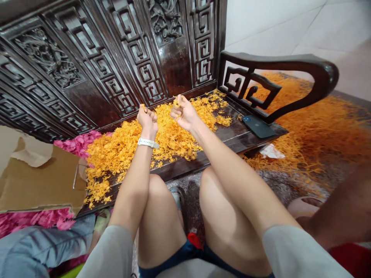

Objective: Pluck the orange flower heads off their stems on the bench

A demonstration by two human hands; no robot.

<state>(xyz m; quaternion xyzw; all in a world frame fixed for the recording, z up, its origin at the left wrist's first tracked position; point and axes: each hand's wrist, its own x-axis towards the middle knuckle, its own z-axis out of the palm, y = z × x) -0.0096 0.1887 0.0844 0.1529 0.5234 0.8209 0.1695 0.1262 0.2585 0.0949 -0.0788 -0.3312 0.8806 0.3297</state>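
my left grip [147,117] pinches a small yellow bit [143,107] and my right grip [183,112] pinches a yellow artificial blossom [176,103], both above the yellow blossom heap [168,133] on the dark wooden counter [228,136], left of the smartphone [259,126].

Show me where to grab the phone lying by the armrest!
Probably pinch the phone by its two long edges, near the end closest to the front of the bench, coming from the front and above. It lies flat, back up; the armrest rises beside its right edge, but that end seems to stick out past it.
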